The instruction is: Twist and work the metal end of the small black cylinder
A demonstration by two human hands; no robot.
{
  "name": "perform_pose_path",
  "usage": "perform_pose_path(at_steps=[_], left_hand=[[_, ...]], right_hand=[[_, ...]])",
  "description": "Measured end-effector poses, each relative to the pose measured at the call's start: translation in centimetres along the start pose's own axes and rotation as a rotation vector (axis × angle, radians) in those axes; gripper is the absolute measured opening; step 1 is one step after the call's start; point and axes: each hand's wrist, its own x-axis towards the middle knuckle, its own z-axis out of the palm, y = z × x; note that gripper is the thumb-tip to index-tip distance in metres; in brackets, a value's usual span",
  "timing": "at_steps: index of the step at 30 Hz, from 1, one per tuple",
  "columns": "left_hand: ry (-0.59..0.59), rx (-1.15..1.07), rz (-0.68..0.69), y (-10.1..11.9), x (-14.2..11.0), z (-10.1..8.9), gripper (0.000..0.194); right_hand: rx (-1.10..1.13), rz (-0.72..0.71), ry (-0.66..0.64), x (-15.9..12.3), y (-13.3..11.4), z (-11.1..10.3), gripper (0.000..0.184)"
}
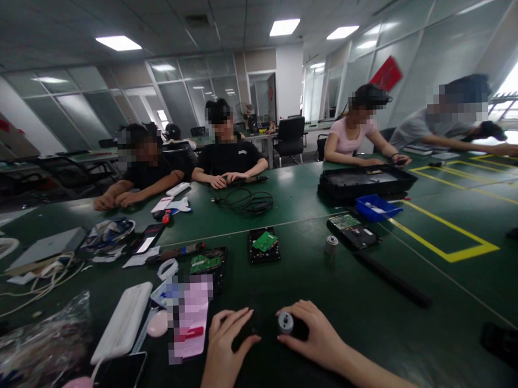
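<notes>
A green tabletop (pixel 295 207) spreads across, with thin pale seams and yellow tape (pixel 473 253) marking out rectangles on its right. On the far side a coiled black cable (pixel 247 204) lies left of a shallow black tray (pixel 365 190), and a blue bin (pixel 376 215) sits just in front of that tray. Nearer, a small metal cylinder (pixel 331 246) stands upright beside a flat black unit (pixel 360 236), close to a long black strip (pixel 393 277). A second black unit (pixel 261 257) lies mid-table (a green board (pixel 264 241) rests on it). Leftward, a white case (pixel 123 320), a phone (pixel 116 380), a clear plastic bag (pixel 39 351) and a white ring (pixel 168 275) crowd the surface
</notes>
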Motion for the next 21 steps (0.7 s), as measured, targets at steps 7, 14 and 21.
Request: perform_pose_path(at_steps=[7, 14, 21], left_hand=[[0.081, -0.137, 0.003, 2.8, 0.6, -0.1, 0.015], [0.159, -0.399, 0.111, 7.6, 2.5, 1.3, 0.01], [0.191, -0.388, 0.129, 8.1, 2.5, 1.9, 0.013]], right_hand=[[0.004, -0.02, 0.014, 0.0, 0.2, 0.2, 0.031], [0.001, -0.042, 0.036, -0.2, 0.7, 0.5, 0.03], [-0.009, -0.059, 0.044, -0.2, 0.9, 0.8, 0.028]])
